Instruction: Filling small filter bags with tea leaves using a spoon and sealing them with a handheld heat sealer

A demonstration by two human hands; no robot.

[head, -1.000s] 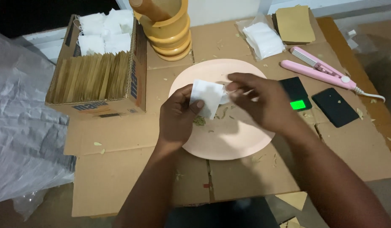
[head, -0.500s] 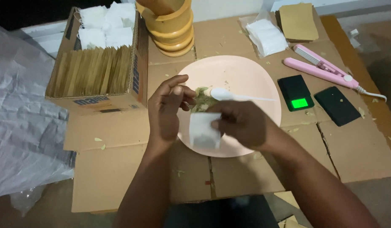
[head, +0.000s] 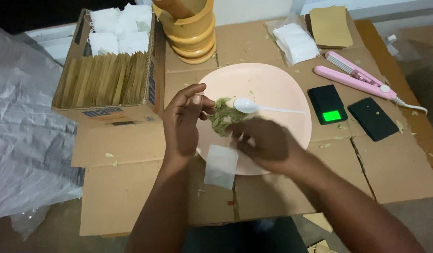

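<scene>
Hands over a pink plate (head: 277,82) here, both working a little pile of dried green leaves (head: 222,117) sitting on the plate's left half. Left hand (head: 183,121) has thumb and fingers pinched together right at the edge of the pile. Right hand (head: 265,143) is blurry, curled low just beside the leaves, can't tell what it's gripping, if anything. White plastic spoon (head: 258,107) lies on the plate touching the pile, handle pointing right. Small white sachet (head: 220,166) lies half off the near rim onto the cardboard-covered table (head: 123,197). Cardboard box (head: 109,77) of brown and white packets is off to the left, a small scale (head: 327,104) with a green lit display on the right.
</scene>
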